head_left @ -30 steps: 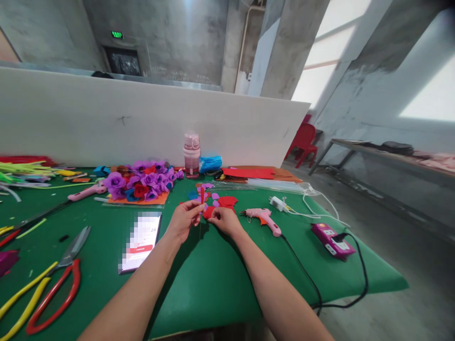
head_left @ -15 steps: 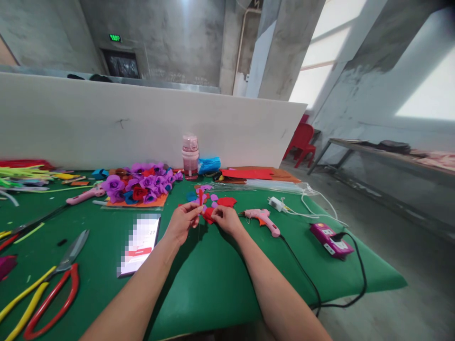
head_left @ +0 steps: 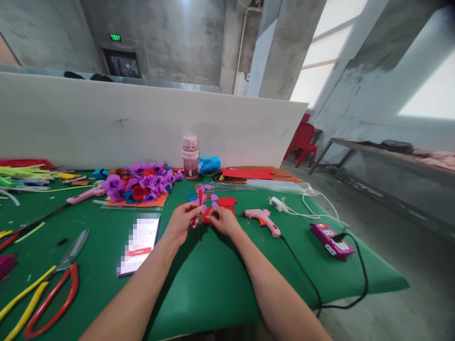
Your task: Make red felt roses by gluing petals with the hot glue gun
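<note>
My left hand (head_left: 184, 220) pinches a narrow red piece (head_left: 201, 197) upright between thumb and fingertips; a thin stem seems to hang below the grip. Close on its right, my right hand (head_left: 225, 220) has its fingertips closed on a red petal (head_left: 205, 217), which looks like felt or paper. The petal is beside the left fingertips; I cannot tell whether it touches the narrow piece. Behind the hands lie more red petals (head_left: 226, 202) and several small purple pieces (head_left: 213, 197). A pink glue gun (head_left: 261, 218) rests just right of my right hand.
On the green table (head_left: 209, 293) lie a phone (head_left: 140, 244), red-and-yellow-handled shears (head_left: 57, 279) and a bunch of purple flowers (head_left: 149, 182). A pink bottle (head_left: 190, 158) stands at the back by a white board (head_left: 149, 123). Cords run from a purple power strip (head_left: 332, 240) at right.
My right hand has turned slightly, and the red petal in it now lies flatter and a little further left. My left hand has barely moved.
</note>
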Demonstrator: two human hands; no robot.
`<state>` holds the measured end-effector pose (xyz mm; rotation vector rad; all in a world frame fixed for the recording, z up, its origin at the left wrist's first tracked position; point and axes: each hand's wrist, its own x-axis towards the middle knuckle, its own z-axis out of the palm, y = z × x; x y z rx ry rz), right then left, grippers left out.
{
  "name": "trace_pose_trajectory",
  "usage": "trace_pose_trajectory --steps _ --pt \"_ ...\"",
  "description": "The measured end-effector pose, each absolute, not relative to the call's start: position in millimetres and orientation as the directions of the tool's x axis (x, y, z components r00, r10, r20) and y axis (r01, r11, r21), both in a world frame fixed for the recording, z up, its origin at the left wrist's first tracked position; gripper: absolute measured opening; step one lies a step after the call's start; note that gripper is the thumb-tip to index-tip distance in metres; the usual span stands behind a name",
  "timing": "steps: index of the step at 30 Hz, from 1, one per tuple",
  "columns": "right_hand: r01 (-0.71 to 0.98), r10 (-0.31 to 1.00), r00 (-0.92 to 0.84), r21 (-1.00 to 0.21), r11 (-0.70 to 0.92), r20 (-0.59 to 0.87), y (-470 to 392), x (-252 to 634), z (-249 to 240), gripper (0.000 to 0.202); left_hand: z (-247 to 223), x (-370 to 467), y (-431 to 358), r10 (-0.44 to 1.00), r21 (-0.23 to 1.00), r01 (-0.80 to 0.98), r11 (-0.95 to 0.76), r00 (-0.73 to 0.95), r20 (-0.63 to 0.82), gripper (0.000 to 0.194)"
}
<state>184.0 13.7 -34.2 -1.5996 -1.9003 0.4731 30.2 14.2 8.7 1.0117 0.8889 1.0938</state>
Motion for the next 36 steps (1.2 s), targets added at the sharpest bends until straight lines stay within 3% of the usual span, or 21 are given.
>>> trace_pose_trajectory --steps 5,9,13,21,30,36 --pt "0.889 0.951 -0.124 -0.394 0.233 0.282 9 168 -33 0.027 7 31 14 0.967 0.948 -0.286 0.138 0.248 -0.066 0.029" --pt "0.913 0.951 -0.133 -0.340 0.227 0.279 9 165 -33 0.016 8 31 14 0.966 0.949 -0.287 0.135 0.251 -0.061 0.028" --pt "0.881 0.965 -0.093 -0.432 0.195 0.246 9 169 -34 0.009 9 31 14 0.968 0.953 -0.270 0.136 0.243 -0.069 0.030" --pt "0.831 0.967 -0.063 -0.524 0.188 0.248 11 174 -36 0.014 8 31 15 0.970 0.951 -0.277 0.139 0.232 -0.074 0.031" --pt "0.622 0.965 0.052 -0.764 0.171 0.258 19 182 -40 0.014 7 29 15 0.968 0.952 -0.274 0.135 0.242 -0.067 0.028" --pt "0.348 0.946 0.177 -0.917 0.197 0.270 28 194 -46 0.012 8 29 15 0.968 0.954 -0.267 0.137 0.239 -0.072 0.029"
